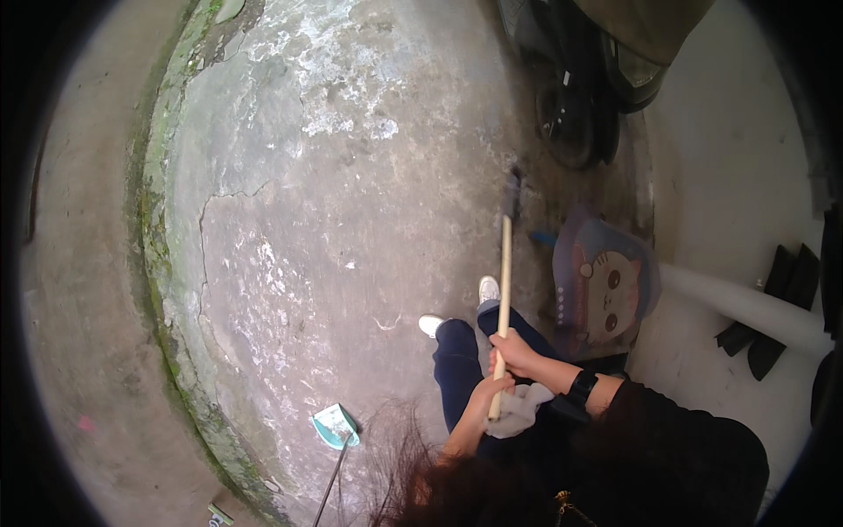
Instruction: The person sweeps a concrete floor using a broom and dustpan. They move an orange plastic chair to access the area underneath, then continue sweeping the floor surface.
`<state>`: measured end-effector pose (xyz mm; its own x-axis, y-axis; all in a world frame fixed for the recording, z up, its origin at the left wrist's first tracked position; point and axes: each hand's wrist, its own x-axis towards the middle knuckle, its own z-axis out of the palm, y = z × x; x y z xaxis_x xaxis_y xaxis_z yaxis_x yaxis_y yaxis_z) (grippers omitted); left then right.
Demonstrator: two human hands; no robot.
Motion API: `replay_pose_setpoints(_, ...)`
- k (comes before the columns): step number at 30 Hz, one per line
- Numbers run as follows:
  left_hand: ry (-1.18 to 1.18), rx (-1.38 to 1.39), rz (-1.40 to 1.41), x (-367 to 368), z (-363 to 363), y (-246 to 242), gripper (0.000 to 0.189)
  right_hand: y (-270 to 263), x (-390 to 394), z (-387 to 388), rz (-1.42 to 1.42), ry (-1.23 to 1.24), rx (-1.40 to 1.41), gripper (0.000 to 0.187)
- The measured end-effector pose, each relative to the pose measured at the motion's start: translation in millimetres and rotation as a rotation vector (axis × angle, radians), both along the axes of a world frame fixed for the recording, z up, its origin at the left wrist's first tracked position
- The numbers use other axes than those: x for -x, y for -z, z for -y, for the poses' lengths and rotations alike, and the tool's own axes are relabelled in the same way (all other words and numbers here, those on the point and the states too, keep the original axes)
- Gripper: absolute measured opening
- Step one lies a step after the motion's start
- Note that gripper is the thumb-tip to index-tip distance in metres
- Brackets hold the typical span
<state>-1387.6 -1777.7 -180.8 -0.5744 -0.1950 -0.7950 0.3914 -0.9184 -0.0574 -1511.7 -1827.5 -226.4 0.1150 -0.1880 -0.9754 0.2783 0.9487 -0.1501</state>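
My right hand (516, 354) and my left hand (490, 390) are closed around a pale wooden pole handle (506, 270). The right hand grips it slightly farther from my body than the left, which is near the handle's end. A dark, blurred head (513, 191) at the far end of the handle is at or just above the concrete floor; it looks like a broom head, though its shape is unclear. Below my hands a whitish, soft-looking thing (517, 415) shows against my dark clothing. A light turquoise dustpan (336, 427) with a long dark handle stands on the floor to my left.
The worn concrete floor (342, 250) ends at a mossy edge (158, 263) on the left. A wheeled vehicle, probably a scooter (573, 118), is at upper right. A cat-patterned mat (609, 283), a white pipe (737, 303) and dark pieces (790, 280) are along the white wall (718, 184).
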Motion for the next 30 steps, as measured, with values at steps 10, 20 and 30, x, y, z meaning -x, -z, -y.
replay_pose_setpoints(10,-0.343,0.006,-0.054,-52.7,129.0,76.8,0.017,107.4,-74.5,132.2,0.018,-0.199,0.028,0.01)
replay_pose_setpoints(20,0.109,0.39,0.352,-76.7,166.8,29.4,0.014,23.5,-119.4,197.6,0.132,-0.205,0.171,0.013)
replay_pose_setpoints(30,0.329,0.157,0.156,16.4,258.8,86.8,0.017,79.0,9.6,241.9,-0.38,-0.144,-0.082,0.011)
